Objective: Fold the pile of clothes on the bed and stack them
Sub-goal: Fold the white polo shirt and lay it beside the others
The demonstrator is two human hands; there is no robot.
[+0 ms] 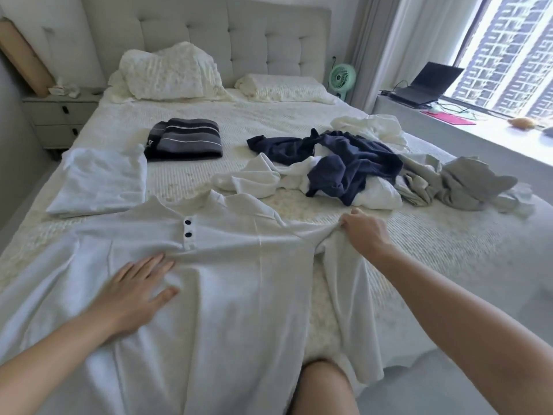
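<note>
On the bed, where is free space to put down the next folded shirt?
Bare bedcover lies between the striped folded stack and the pillows, and in the strip between that stack and the unfolded pile. The near side is crowded: the white polo under both hands, and the folded white shirt beside it.

The shirt (227, 265) is smooth, matt white cloth with glossy dark buttons (188, 228). The bedspread (434, 244) looks ribbed; the headboard (254, 40) is tufted fabric.
</note>
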